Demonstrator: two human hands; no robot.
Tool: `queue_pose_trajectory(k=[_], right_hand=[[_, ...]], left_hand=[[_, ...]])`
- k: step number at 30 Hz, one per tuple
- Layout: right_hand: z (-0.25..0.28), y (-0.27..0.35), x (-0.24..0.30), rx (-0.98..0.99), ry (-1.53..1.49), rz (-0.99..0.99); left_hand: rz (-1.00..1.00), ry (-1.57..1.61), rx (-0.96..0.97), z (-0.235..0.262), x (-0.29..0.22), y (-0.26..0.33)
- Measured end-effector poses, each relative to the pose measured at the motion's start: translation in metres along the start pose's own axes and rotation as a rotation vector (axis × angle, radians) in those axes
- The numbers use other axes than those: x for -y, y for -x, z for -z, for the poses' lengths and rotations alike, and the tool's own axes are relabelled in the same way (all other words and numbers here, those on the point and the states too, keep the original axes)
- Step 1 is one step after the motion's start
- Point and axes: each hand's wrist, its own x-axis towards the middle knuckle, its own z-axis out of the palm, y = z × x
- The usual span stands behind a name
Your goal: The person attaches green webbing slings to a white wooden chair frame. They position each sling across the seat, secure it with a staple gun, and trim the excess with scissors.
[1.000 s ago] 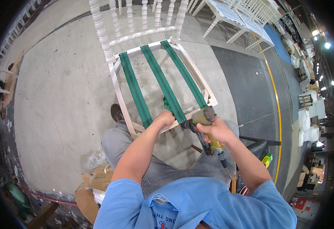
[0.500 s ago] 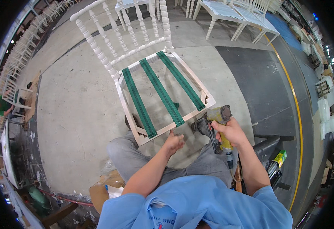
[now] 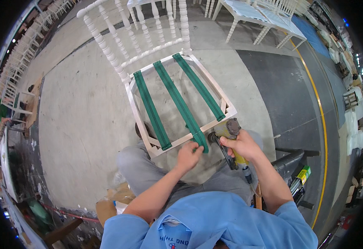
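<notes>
A white wooden chair frame (image 3: 134, 103) stands in front of me, its seat open but for three green webbing straps running back to front. The middle strap (image 3: 177, 97) passes over the front rail, and its tail hangs past the edge. My left hand (image 3: 189, 157) has curled fingers closed at this tail, just in front of the rail. My right hand (image 3: 244, 146) grips a yellow and black air stapler (image 3: 228, 129) by its handle, with a hose at its base. The stapler's head is close to the front right corner of the seat, right of the middle strap.
White chairs with light blue seats (image 3: 247, 12) stand at the back right, and rows of white chairs (image 3: 21, 54) line the left. By my right leg lie a dark bench-like object (image 3: 289, 159) and a green and yellow box (image 3: 304, 172). Another person sits far left.
The middle strap's tail now shows in front of the rail, where my left hand has moved up to it. My right hand has brought the stapler slightly left.
</notes>
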Motion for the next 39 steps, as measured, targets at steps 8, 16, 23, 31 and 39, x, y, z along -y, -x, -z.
queue_pose_trajectory(k=[8,16,23,31,39], right_hand=[[-0.031,-0.049,0.016,0.021,0.131,-0.076],[-0.046,-0.078,0.011,0.018,0.184,-0.130],[-0.053,-0.077,0.011,-0.010,0.241,-0.127],[-0.062,-0.074,0.012,-0.008,0.242,-0.145],[-0.067,-0.062,0.016,0.024,0.191,-0.097]], left_hand=[[0.516,1.060,0.133,0.055,0.002,-0.087],[0.495,1.041,0.154,0.052,0.007,-0.099],[0.522,1.041,0.179,0.062,0.000,-0.096],[0.526,1.037,0.167,0.067,0.000,-0.096],[0.537,1.108,0.210,0.069,0.003,-0.097]])
